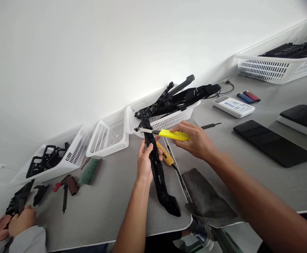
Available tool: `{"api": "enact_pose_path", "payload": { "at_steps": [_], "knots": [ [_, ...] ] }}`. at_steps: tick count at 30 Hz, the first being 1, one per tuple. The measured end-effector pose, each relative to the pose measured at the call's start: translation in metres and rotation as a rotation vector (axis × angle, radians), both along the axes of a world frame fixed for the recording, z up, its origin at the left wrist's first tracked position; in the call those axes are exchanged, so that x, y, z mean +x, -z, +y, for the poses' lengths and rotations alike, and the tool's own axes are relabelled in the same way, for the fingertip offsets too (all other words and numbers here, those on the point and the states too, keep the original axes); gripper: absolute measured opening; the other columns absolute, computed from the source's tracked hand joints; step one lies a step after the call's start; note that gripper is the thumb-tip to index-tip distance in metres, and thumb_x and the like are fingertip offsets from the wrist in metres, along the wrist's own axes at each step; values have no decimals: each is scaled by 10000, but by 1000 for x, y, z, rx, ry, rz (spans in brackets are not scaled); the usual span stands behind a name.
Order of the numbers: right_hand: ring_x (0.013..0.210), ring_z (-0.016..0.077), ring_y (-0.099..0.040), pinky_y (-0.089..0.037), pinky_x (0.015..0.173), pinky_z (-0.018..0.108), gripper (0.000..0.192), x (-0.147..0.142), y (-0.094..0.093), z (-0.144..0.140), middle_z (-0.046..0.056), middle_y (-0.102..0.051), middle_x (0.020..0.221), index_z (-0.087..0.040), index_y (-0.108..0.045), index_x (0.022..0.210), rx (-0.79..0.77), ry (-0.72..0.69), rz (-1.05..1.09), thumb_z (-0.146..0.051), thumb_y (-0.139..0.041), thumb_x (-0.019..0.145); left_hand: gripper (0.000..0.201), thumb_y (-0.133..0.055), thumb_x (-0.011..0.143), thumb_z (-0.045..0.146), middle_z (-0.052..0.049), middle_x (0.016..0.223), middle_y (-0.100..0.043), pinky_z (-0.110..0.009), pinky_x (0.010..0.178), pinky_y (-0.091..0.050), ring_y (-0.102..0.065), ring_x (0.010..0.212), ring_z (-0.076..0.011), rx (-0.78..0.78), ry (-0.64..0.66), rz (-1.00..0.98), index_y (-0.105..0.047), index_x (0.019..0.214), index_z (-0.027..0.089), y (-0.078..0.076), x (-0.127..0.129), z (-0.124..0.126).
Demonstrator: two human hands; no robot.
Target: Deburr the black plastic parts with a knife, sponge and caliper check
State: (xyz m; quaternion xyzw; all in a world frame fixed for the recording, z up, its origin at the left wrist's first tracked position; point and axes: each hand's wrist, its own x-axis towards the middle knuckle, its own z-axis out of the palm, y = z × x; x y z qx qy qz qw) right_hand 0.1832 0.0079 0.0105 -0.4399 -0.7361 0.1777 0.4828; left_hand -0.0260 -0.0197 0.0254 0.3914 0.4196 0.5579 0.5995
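Left hand has its fingers wrapped round the long black plastic part, held above the gray table, its long axis running from the flared end by the near edge away and slightly left toward the middle basket. Right hand clasps the yellow ribbed knife, pale blade pointing left across the part's far end, contact can't tell. White slotted baskets: middle has slim black strips jutting over the rim, left basket black openwork frames, right basket a dark pile.
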Motion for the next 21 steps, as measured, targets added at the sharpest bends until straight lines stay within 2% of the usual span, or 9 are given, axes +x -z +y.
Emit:
{"api": "enact_pose_path", "payload": {
  "at_steps": [3,7,9,12,15,17,21],
  "knots": [
    [866,223,-669,-474,741,326,190,-3,0,-1,73,-728,1101,-238,-746,1101,-18,-55,-30,-249,-719,913,281,-699,870,251,-66,1023,-775,-213,530,-444,-627,651,-106,9,-12,-28,-722,1143,186,0,-1,2],
    [738,182,-618,-425,668,294,140,-5,-7,-4,37,-726,884,-199,-767,998,-120,-165,22,-283,-712,899,345,-635,776,163,-95,1113,-784,-258,619,-507,-670,746,-146,62,-24,-40,-747,1103,157,-1,-3,4],
    [650,163,-569,-383,610,288,200,-2,-11,-5,14,-691,758,-187,-777,957,-212,-178,66,-365,-690,925,376,-632,757,145,-102,1173,-783,-278,667,-532,-692,791,-163,80,-20,-29,-753,1112,160,-1,-4,5],
    [569,151,-495,-312,541,293,367,4,-14,-4,1,-626,646,-179,-786,895,-318,-103,134,-522,-664,941,401,-647,778,154,-107,1205,-786,-288,724,-556,-725,852,-180,86,4,-2,-760,1162,167,0,-4,5],
    [566,158,-493,-302,527,304,462,9,-14,-3,20,-623,637,-171,-765,823,-317,48,232,-609,-665,930,391,-702,807,201,-124,1190,-797,-295,786,-575,-756,930,-209,73,19,29,-764,1191,161,0,-4,4],
    [599,170,-526,-332,548,309,434,10,-15,-3,35,-661,681,-171,-768,844,-276,108,266,-588,-679,931,397,-760,829,249,-136,1236,-788,-311,829,-591,-766,995,-234,72,17,24,-757,1218,169,0,-3,4],
    [710,198,-608,-411,631,319,289,7,-15,-4,46,-751,841,-201,-790,957,-236,-6,220,-481,-728,917,482,-855,838,331,-121,1403,-719,-342,857,-628,-772,1074,-262,64,13,-20,-725,1291,231,0,-1,3]
  ]
}}
